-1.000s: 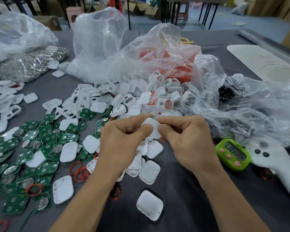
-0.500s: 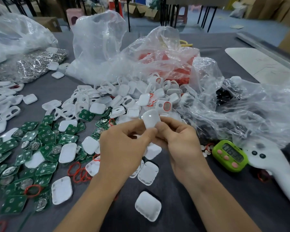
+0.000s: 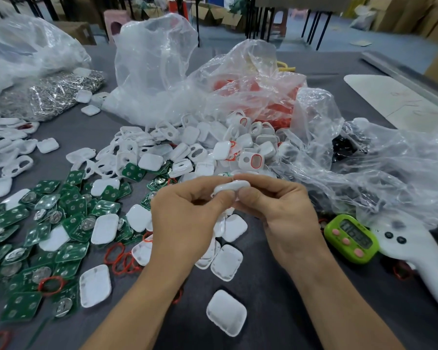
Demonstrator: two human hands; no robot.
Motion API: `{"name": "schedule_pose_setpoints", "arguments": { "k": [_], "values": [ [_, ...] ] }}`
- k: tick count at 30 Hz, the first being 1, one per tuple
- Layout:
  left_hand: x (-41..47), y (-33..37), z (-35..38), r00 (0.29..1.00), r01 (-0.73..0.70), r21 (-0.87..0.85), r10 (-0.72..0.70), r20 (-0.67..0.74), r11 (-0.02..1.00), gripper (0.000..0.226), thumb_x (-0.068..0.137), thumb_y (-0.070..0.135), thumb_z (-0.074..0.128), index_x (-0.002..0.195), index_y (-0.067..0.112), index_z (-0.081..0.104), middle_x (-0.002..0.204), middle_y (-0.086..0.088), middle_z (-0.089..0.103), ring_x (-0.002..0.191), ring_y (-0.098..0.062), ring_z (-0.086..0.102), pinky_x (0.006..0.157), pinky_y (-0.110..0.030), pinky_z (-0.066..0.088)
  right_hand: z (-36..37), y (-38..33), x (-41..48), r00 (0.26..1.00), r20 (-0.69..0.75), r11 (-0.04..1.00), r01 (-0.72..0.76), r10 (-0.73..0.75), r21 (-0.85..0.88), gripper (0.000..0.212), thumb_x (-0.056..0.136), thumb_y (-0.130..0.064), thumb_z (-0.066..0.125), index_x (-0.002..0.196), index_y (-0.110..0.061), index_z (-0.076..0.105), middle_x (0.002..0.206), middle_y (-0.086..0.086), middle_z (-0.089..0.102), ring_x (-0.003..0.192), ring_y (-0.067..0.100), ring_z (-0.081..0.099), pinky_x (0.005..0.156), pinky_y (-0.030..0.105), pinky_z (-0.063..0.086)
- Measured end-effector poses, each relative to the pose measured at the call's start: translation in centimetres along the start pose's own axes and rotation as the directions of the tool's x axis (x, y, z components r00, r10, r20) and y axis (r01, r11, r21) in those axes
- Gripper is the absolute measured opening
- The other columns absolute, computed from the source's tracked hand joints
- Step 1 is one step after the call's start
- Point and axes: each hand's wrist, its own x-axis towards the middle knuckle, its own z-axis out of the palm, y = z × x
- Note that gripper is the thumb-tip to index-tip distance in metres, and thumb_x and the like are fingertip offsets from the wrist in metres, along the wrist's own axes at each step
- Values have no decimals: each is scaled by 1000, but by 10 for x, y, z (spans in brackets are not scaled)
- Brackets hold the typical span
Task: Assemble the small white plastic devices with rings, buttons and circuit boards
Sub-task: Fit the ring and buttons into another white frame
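Forearms angle inward; left grip (image 3: pixel 185 221) and right grip (image 3: pixel 286 218) meet thumb-to-thumb, fingers curled, both pinching a white casing (image 3: pixel 232 186).

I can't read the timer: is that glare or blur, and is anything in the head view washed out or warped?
Head view: the green timer reads soft from blur, not glare; the clear bags carry bright highlights; the wide lens splays the far table legs; the white device pinched by the left hand and right hand is evenly lit.
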Motion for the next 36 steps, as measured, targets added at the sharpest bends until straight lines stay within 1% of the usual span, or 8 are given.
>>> {"name": "schedule_pose_setpoints", "arguments": {
  "k": [6, 8, 11, 14, 16, 20, 24, 36],
  "values": [
    [-3, -2, -1, 994, -80, 159, 90, -58, 984, 40, 78, 27, 79, 93, 64, 73, 85, 30, 75, 82, 3, 74, 77, -26, 61, 7, 5, 1, 995, -66, 997, -72, 71, -7, 14, 82, -3, 75, 93, -8, 82, 95, 17, 79, 86, 26, 76, 76, 29, 61],
    [-4, -4, 2, 959, -179, 374, 246, -140, 910, 27, 78, 29, 79, 98, 47, 79, 91, 26, 76, 86, 3, 71, 79, -24, 56, 13, 9, -1, 985, -83, 989, -148, 150, 20, 14, 91, -9, 70, 102, -6, 79, 88, 10, 79, 80, 20, 75, 74, 30, 62],
    [-7, -14, 7, 878, -386, 531, 477, -39, 754, 25, 74, 12, 84, 96, 26, 84, 99, 11, 79, 93, -4, 72, 84, -21, 53, 18, 10, -4, 977, -27, 963, -206, 214, 176, 37, 82, -21, 72, 114, -3, 72, 93, 9, 77, 76, 16, 73, 75, 31, 61],
    [-7, -5, 10, 991, -123, 238, 132, -21, 963, 49, 68, 9, 92, 96, 48, 80, 98, 26, 77, 84, 3, 72, 80, -16, 56, 11, 5, -2, 977, -40, 951, -194, 209, 240, 33, 82, -8, 68, 115, -7, 74, 106, 13, 77, 88, 19, 74, 75, 29, 62],
    [-3, -5, 9, 998, 40, 80, -36, -48, 996, 52, 70, 20, 92, 97, 60, 75, 91, 29, 74, 75, 3, 73, 69, -12, 56, 6, 1, 1, 974, -37, 951, -210, 224, 227, 29, 92, 5, 59, 107, -12, 78, 103, 10, 78, 89, 20, 75, 77, 33, 64],
    [4, -8, 4, 989, 143, 2, -143, -30, 990, 32, 73, 28, 82, 102, 40, 80, 94, 19, 79, 92, 0, 74, 85, -27, 61, 3, 1, 3, 969, -38, 961, -237, 245, 142, 47, 95, 16, 48, 87, -14, 83, 94, 9, 78, 84, 18, 76, 69, 34, 64],
    [4, -11, 7, 970, 228, -53, -222, 97, 972, 31, 75, 20, 72, 102, 28, 83, 93, 5, 81, 89, -15, 78, 88, -42, 61, 3, 5, 4, 976, -83, 979, -200, 202, 34, 46, 88, 21, 48, 84, -10, 81, 88, 12, 77, 75, 19, 74, 62, 28, 60],
    [6, -12, 5, 940, 336, -249, -308, 144, 908, 37, 87, -6, 70, 110, 23, 77, 95, -3, 81, 91, -16, 78, 68, -22, 59, 0, 2, 1, 972, 122, 979, -192, 199, -63, 49, 91, 22, 47, 110, -11, 77, 109, 18, 72, 94, 28, 74, 74, 38, 62]
  ]
}}
